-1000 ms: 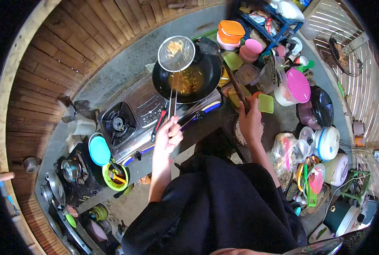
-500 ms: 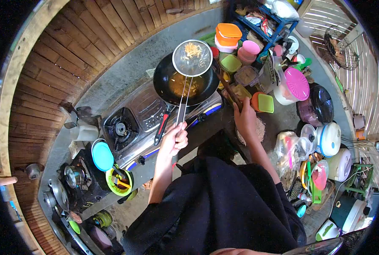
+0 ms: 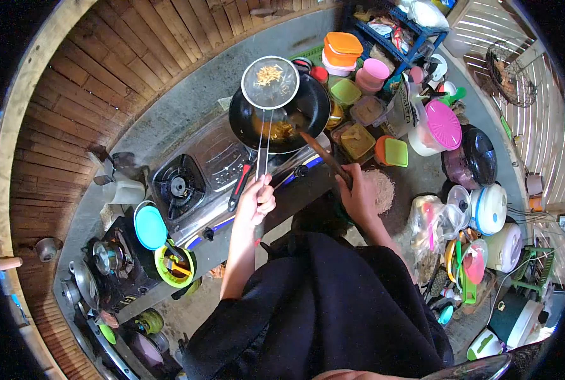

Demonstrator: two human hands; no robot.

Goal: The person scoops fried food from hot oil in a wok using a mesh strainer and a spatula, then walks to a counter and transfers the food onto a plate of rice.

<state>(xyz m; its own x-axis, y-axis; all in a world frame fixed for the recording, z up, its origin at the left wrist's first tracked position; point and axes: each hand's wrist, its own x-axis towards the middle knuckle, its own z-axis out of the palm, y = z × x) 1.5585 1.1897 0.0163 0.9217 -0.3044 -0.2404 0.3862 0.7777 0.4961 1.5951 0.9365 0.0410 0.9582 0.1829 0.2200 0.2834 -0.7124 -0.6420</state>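
Observation:
My left hand (image 3: 256,200) is closed round the handle of a round mesh strainer (image 3: 282,88), raised over the far left part of a black wok (image 3: 317,104). Pale golden shreds (image 3: 269,75) lie in the mesh. In my right hand (image 3: 360,196) is a brown wooden spatula (image 3: 324,154), its far end reaching down into the wok. Brownish oil (image 3: 281,130) with some shreds sits at the wok's bottom. The wok rests on the right side of a gas stove (image 3: 222,164), its black and red handle (image 3: 239,188) pointing toward me, beside my left hand.
The left burner (image 3: 178,185) is bare. Right of the wok stand several food tubs, among them an orange-and-green one (image 3: 394,152) and a pink-lidded container (image 3: 444,123). A pile of pale shreds (image 3: 378,190) lies beyond my right hand. A yellow-green bowl (image 3: 162,269) stands left.
The strainer has shifted left and slightly up with my left hand. My right hand has come down and left, and the spatula's tip has swung into the wok.

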